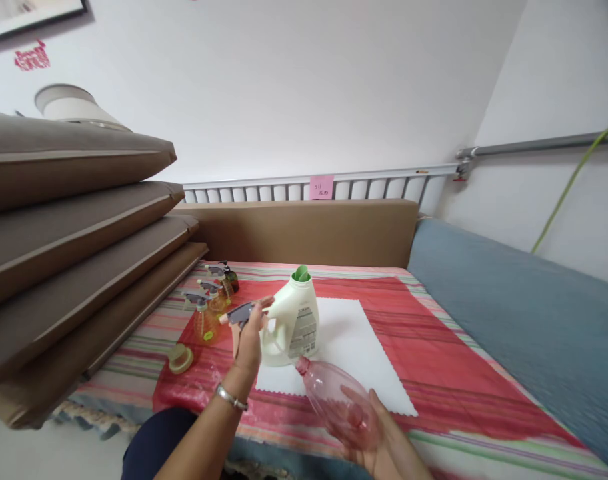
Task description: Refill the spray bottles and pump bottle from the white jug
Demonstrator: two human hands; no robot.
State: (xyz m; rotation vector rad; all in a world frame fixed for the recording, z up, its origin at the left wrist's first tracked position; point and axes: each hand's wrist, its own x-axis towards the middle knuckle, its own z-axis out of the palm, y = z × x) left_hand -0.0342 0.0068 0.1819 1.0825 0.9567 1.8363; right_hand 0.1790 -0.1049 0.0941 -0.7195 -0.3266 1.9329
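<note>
My right hand [379,437] cradles an empty pink plastic bottle [337,400] from below, its open neck tilted up to the left. My left hand [249,337] is closed round a grey spray-trigger head [239,313], held up just left of a white detergent jug [291,320]. The jug stands upright on a white mat [354,340], its green spout uncovered. A pale round cap [180,358] lies on the red cloth to the left.
Three amber spray bottles [211,303] with grey triggers stand at the back left of the striped red cloth [434,373]. Stacked brown cushions [74,233] loom on the left. A brown board [304,230] backs the surface; a blue-grey cover [524,313] lies to the right.
</note>
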